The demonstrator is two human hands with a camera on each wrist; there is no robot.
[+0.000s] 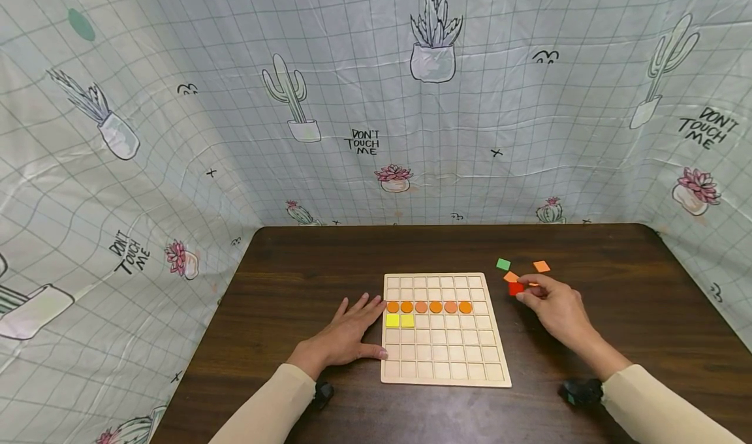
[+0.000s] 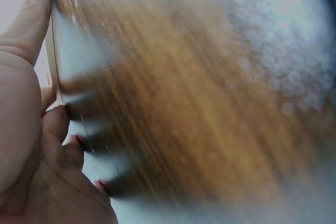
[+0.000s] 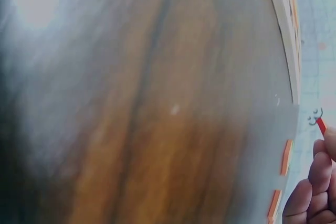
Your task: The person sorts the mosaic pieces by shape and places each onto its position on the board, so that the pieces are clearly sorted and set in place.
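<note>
A pale wooden grid board (image 1: 443, 352) lies on the table. Along one of its rows sit several orange round pieces (image 1: 435, 307), and two yellow square tiles (image 1: 400, 320) fill cells just below at the left. My left hand (image 1: 346, 334) rests flat with fingers spread, its fingertips and thumb touching the board's left edge. To the right of the board, my right hand (image 1: 557, 308) pinches a red square tile (image 1: 516, 288) between thumb and finger; the right wrist view shows this red tile (image 3: 321, 125) edge-on, raised off the table.
Beyond the right hand lie a green tile (image 1: 503, 264) and orange tiles (image 1: 541, 266), one partly behind the fingers. The dark wooden table (image 1: 305, 268) is bordered at the back and sides by a patterned cloth (image 1: 364, 91) with cactus drawings.
</note>
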